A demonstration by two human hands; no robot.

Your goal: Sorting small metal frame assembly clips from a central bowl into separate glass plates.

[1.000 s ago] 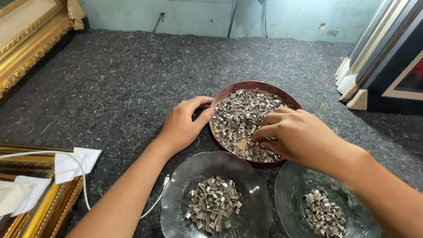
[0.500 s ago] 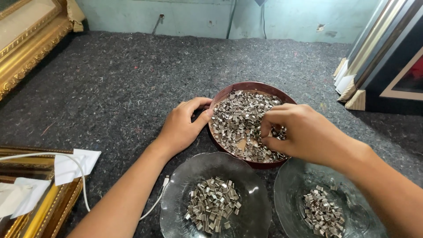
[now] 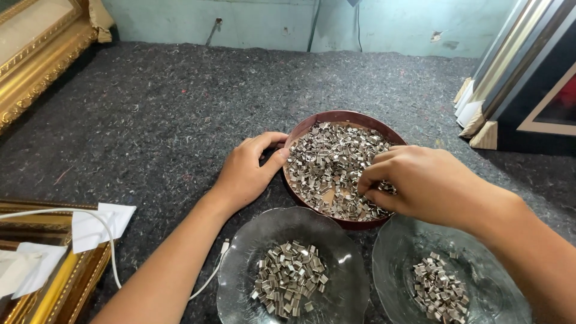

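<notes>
A round dark red bowl (image 3: 318,122) sits on the grey felt and is heaped with small silver metal clips (image 3: 327,162). My left hand (image 3: 247,171) rests against the bowl's left rim, thumb on the edge. Over the bowl's right side, my right hand (image 3: 420,183) has its fingertips pinched together in the clips. Two clear glass dishes lie in front: the left dish (image 3: 240,264) holds a small pile of clips (image 3: 289,277), and the right dish (image 3: 390,264) holds another pile (image 3: 441,288).
Gold picture frames lie at far left (image 3: 36,72) and near left (image 3: 48,288), with white paper pieces (image 3: 96,223) and a white cable (image 3: 114,252). More frames lean at the right (image 3: 522,90). A pale green wall (image 3: 336,24) closes the back.
My right hand has shifted a little to the right within the red bowl, fingers pinching among the clips. My left hand has stayed on the rim.
</notes>
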